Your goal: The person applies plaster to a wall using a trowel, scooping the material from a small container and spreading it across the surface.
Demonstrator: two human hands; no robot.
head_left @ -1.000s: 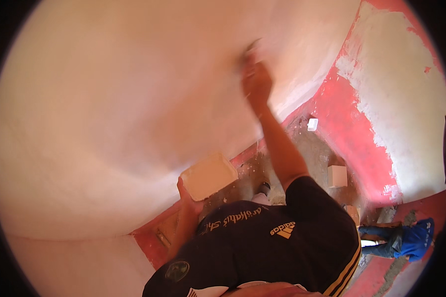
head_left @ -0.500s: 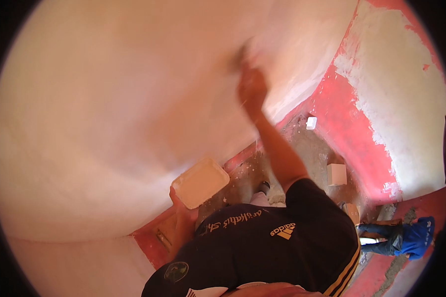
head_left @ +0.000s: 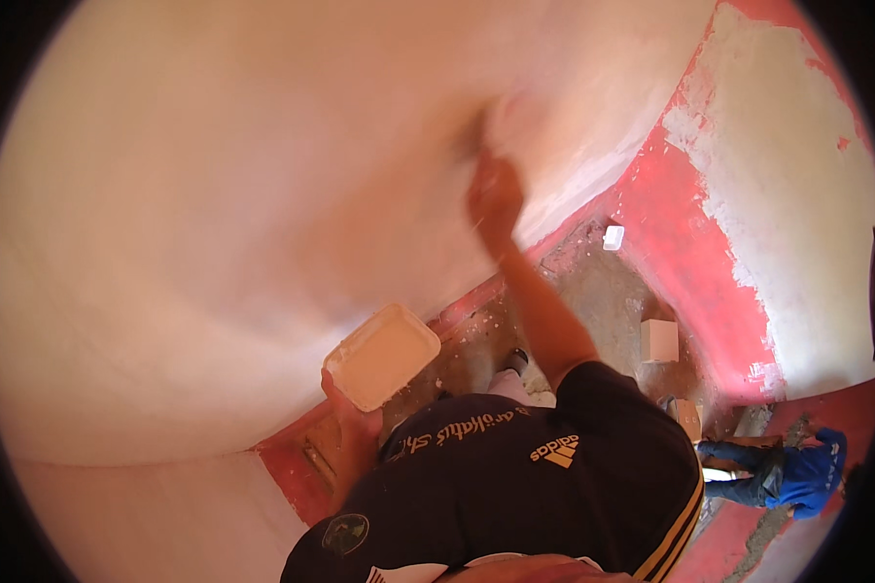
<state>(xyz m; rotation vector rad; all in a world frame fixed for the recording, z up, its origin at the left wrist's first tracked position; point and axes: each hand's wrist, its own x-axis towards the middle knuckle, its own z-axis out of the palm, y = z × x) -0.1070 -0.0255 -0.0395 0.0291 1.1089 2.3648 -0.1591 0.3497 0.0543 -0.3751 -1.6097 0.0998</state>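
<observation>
My right hand (head_left: pixel 496 199) is raised against the large pale wall (head_left: pixel 214 175), fingers closed round a flat tool (head_left: pixel 486 141) blurred by motion. The tool's exact kind cannot be made out; its far end appears to be on or close to the wall. Lower down, my left hand (head_left: pixel 352 408) grips the near left edge of a white rectangular tray (head_left: pixel 428 342). Inside the tray lies a smooth, pale layer of wall filler or paint. The tray is held beside the wall, in front of my chest.
A partly coated red wall (head_left: pixel 695 228) stands to the right. On the spattered floor (head_left: pixel 608 291) are a small white container (head_left: pixel 612 238), a pale box (head_left: pixel 659 341) and a brown carton (head_left: pixel 688 418). Another person in a blue shirt (head_left: pixel 812 473) stands at the far right.
The tray and my left hand have shifted slightly left. My right hand stays near the same patch of wall, while the blurred tool sits a little lower.
</observation>
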